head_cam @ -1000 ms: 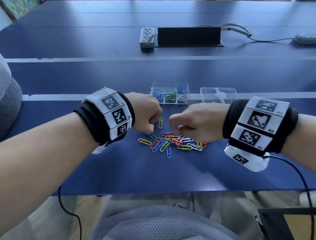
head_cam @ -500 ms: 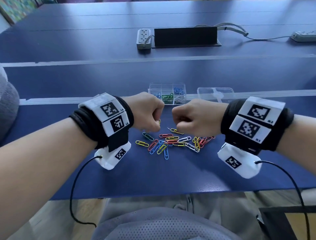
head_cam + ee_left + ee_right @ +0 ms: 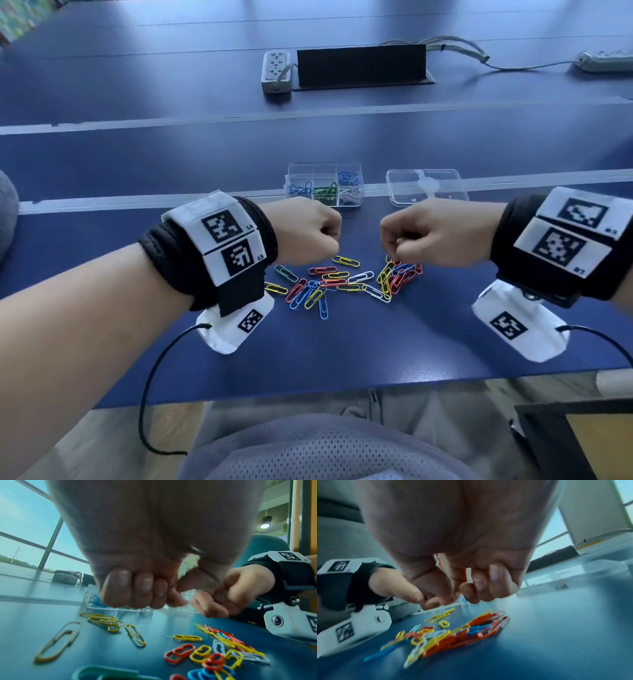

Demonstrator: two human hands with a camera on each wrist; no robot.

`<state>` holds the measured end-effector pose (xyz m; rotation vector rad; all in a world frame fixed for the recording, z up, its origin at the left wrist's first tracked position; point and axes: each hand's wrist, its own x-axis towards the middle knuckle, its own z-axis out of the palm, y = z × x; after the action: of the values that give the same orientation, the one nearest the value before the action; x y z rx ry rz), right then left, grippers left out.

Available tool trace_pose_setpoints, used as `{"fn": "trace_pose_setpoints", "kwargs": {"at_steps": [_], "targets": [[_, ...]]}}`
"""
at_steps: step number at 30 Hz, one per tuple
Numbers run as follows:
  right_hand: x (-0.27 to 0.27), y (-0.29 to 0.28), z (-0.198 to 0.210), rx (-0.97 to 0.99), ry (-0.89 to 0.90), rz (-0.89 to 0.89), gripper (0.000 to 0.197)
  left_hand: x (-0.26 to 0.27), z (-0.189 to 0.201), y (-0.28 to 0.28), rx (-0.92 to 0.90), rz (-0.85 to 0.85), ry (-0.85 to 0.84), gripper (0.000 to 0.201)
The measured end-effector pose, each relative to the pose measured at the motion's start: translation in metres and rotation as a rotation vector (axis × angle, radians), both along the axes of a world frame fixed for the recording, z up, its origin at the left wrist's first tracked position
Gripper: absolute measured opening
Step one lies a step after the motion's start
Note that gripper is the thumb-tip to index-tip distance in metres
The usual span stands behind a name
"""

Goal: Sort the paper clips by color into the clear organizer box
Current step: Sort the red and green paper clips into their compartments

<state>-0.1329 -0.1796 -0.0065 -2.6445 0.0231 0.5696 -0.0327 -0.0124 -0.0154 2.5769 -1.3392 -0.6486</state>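
Observation:
Several loose paper clips (image 3: 342,281) in red, yellow, blue, white and green lie in a pile on the blue table. Behind them stands the clear organizer box (image 3: 323,165), with blue, green and white clips in separate compartments. My left hand (image 3: 334,240) hovers as a fist over the pile's left side; in the left wrist view a small pale piece (image 3: 195,549) shows in its palm fold. My right hand (image 3: 390,245) is a fist over the pile's right side. In the right wrist view it grips a white clip (image 3: 468,574) and a red clip (image 3: 438,561).
The box's clear lid (image 3: 426,186) lies to the right of the organizer. A power strip (image 3: 275,70), a black cable flap (image 3: 361,65) and a second strip (image 3: 603,61) sit far back. A dark-framed object (image 3: 575,442) is at the lower right, below the table edge.
Both hands have lifted off the pile and moved apart, still curled. The yellow clip that lay by the left hand is gone from the table.

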Motion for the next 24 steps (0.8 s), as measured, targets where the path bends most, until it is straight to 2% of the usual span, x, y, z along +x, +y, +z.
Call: {"fn": "trace_pose_setpoints", "kwargs": {"at_steps": [2, 4, 6, 11, 13, 16, 20, 24], "targets": [[-0.007, 0.002, -0.003, -0.094, -0.023, 0.136, 0.009, 0.0, -0.001, 0.002, 0.046, -0.07, -0.041, 0.005], [-0.01, 0.002, -0.008, -0.194, -0.026, 0.229, 0.012, 0.002, -0.004, 0.004, 0.082, -0.151, -0.092, 0.012], [-0.008, 0.0, -0.012, -0.221, -0.049, 0.24, 0.016, 0.003, -0.005, 0.002, 0.104, -0.193, -0.123, 0.013], [-0.007, -0.003, -0.015, -0.165, -0.101, 0.228, 0.01, 0.001, -0.006, 0.001, 0.107, -0.214, -0.164, 0.008], [-0.008, -0.004, -0.011, -0.125, -0.112, 0.19, 0.008, 0.0, -0.007, 0.002, 0.125, -0.203, -0.16, 0.011], [-0.01, -0.005, -0.007, -0.057, -0.113, 0.09, 0.018, 0.001, -0.008, 0.004, 0.145, -0.178, -0.154, 0.024], [-0.007, -0.012, -0.003, 0.132, -0.074, -0.163, 0.021, 0.0, -0.004, 0.006, 0.09, -0.118, -0.097, 0.022], [-0.002, -0.021, -0.003, 0.264, 0.017, -0.308, 0.018, 0.0, -0.002, 0.006, 0.056, -0.074, -0.072, 0.015]]}}
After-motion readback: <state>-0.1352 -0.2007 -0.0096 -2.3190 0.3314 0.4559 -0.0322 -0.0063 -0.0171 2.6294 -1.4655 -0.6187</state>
